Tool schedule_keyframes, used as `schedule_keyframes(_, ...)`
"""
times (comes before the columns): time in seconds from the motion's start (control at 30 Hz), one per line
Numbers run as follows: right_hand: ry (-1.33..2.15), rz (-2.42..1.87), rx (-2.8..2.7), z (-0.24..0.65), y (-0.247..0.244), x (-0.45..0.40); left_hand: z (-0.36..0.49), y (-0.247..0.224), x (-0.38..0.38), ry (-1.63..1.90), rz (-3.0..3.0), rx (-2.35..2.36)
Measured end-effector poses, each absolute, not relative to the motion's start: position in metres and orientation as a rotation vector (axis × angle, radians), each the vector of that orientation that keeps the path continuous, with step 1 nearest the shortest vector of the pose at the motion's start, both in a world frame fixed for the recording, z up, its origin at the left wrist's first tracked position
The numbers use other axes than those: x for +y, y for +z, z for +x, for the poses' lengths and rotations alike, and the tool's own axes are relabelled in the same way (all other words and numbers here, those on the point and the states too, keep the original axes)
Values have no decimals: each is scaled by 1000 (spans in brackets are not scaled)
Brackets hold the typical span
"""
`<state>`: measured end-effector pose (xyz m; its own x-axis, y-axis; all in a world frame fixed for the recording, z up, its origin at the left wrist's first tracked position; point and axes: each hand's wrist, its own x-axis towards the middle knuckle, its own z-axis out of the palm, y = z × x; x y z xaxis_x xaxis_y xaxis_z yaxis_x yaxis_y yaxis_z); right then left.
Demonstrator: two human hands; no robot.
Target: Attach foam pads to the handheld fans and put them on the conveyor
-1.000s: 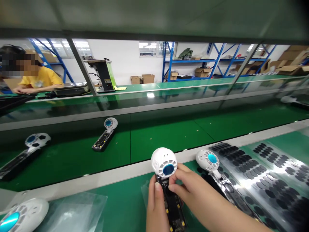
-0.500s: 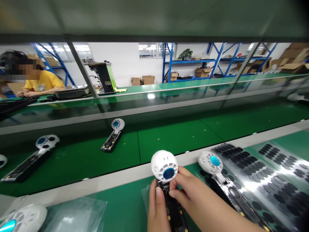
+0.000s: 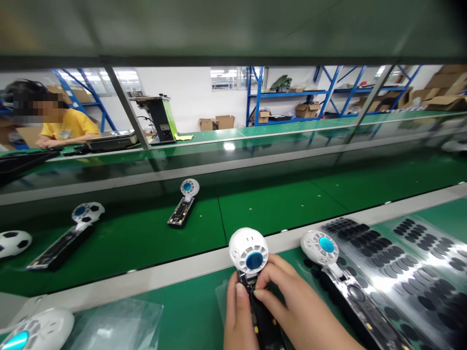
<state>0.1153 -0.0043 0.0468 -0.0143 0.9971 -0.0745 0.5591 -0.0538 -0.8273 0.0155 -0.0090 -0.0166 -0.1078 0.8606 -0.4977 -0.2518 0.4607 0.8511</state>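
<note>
Upright in front of me is a handheld fan (image 3: 248,250) with a white round head, a blue centre and a black handle whose inside is exposed. My left hand (image 3: 239,311) is closed round the left side of its handle. The thumb and fingers of my right hand (image 3: 284,296) are pressed together at the top of the handle, just below the head; whether they pinch a small part is hidden. To the right, a second fan (image 3: 319,247) lies on sheets of black round stickers (image 3: 379,250). At the lower left shows another white fan head (image 3: 45,328).
Beyond the pale rail (image 3: 164,270) runs a green conveyor belt (image 3: 277,209) carrying several fans, one with a football pattern (image 3: 87,212). Clear plastic sheets (image 3: 120,323) lie at the left. Overhead is a shelf (image 3: 233,31). A person in yellow (image 3: 69,124) sits across the line.
The fans on the belt have shifted to the right. My right hand's fingers have moved slightly at the handle top; my left hand keeps its hold.
</note>
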Motion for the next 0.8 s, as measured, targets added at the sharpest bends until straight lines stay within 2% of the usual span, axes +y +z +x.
schedule_keyframes(0.07, 1023, -1688, -1506, 118, 43, -4, 15, -16, -9, 1026, 582, 1371)
schedule_keyframes(0.13, 1261, -1630, -1354, 122, 40, -4, 15, -14, -10, 1020, 589, 1396)
schedule_keyframes(0.23, 1665, -1376, -1230, 128, 41, -4, 16, -12, -11, 1022, 616, 1421)
schedule_keyframes(0.3, 1747, -1266, -1184, 129, 41, -6, 16, -12, -12, 1027, 626, 1410)
schedule_keyframes(0.5, 1629, -1189, -985, 117, 33, -15, 23, -22, -12, 1070, 597, 1372)
schedule_keyframes(0.6, 1574, -1205, -1074, 116, 32, -6, 27, -21, -7, 1175, 432, 1224)
schedule_keyframes(0.7, 1255, -1433, -1329, 134, 37, 35, 26, -14, 0, 1169, 261, 966)
schedule_keyframes(0.8, 942, -1683, -1405, 167, 49, 102, 23, -4, 4, 1093, 191, 926)
